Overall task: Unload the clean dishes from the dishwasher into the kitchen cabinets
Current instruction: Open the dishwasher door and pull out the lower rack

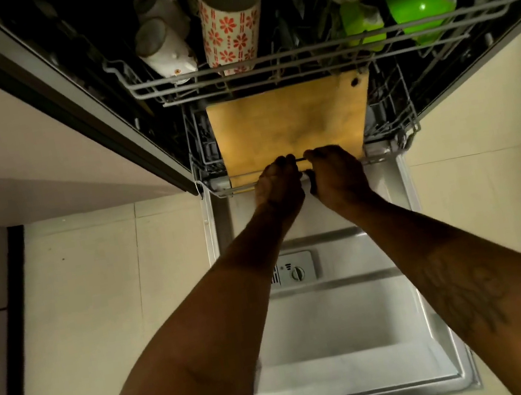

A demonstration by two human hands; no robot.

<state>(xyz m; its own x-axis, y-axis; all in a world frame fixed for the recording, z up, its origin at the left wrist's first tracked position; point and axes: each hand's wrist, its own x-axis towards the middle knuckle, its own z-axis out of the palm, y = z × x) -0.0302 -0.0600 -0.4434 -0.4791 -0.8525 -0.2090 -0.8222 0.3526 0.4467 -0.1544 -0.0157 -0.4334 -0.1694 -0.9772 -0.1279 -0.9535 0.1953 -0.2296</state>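
The dishwasher stands open, its door (344,338) folded down flat below me. A wooden cutting board (288,123) stands in the lower rack (408,131). My left hand (279,183) and my right hand (334,174) sit side by side at the rack's front rail, fingers curled over the wire in front of the board's near edge. The upper rack (297,56) is slid out above. It holds a tall mug with red flowers (229,19), two white mugs (163,48), a green cup (419,1) and a smaller green piece (360,22).
A cream cabinet front (20,151) borders the dishwasher on the left, another cream panel (491,82) on the right. The detergent dispenser (295,269) sits in the door's inner face. Pale floor tiles (98,310) lie to either side of the door.
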